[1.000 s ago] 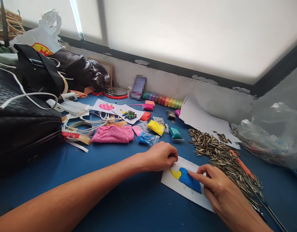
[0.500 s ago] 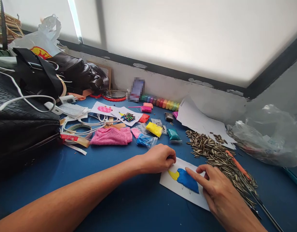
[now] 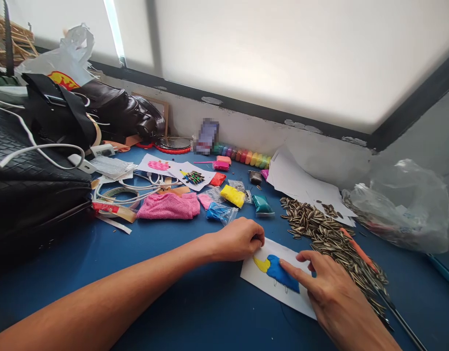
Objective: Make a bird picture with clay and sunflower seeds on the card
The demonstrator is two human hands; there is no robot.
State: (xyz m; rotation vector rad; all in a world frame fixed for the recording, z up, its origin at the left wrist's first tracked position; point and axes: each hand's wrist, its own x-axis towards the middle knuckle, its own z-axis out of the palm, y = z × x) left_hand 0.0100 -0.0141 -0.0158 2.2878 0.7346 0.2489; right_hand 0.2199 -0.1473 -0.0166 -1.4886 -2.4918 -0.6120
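A white sheet of paper [image 3: 255, 275] lies on the blue table, bearing a pencil outline filled with a flat patch of blue clay [image 3: 283, 274] and a smaller yellow clay piece [image 3: 261, 263] at its left. My left hand [image 3: 241, 239] is closed, its curled fingertips at the paper's upper left edge. My right hand [image 3: 328, 282] comes in from the right with the index finger stretched out, its tip touching the upper part of the blue clay. The other fingers of that hand are partly bent, and its palm side is hidden.
Sunflower seeds [image 3: 323, 234] form a pile right of the paper, with an orange-handled tool [image 3: 359, 248] among them. Beyond my hands lie a pink towel [image 3: 169, 205] and packs of yellow clay [image 3: 233, 196] and teal clay [image 3: 263, 205]. A black bag [image 3: 38, 195] stands left.
My right index fingertip has slid slightly down and left on the blue clay. My left hand stays at the paper's edge.
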